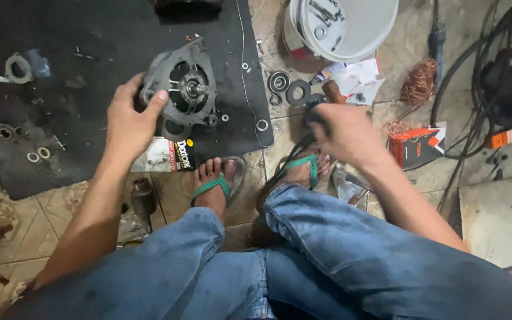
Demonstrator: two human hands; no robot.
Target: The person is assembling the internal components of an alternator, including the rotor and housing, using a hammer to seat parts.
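Observation:
My left hand (128,119) grips the lower left edge of a grey metal motor housing (186,89) with a round shaft at its centre. The housing stands tilted on a black rubber mat (108,35). My right hand (345,133) is closed around a dark tool handle (316,109) just right of the mat, near a bearing (278,81) and a flat ring (298,92) on the tiled floor. My feet in green sandals (214,186) rest below the mat's front edge.
A white bucket (357,29) with small metal parts stands at the back. Copper wire (420,80), black cables (475,89), an orange box (417,145) and washers (38,154) lie around. A small carton (170,157) sits under the housing.

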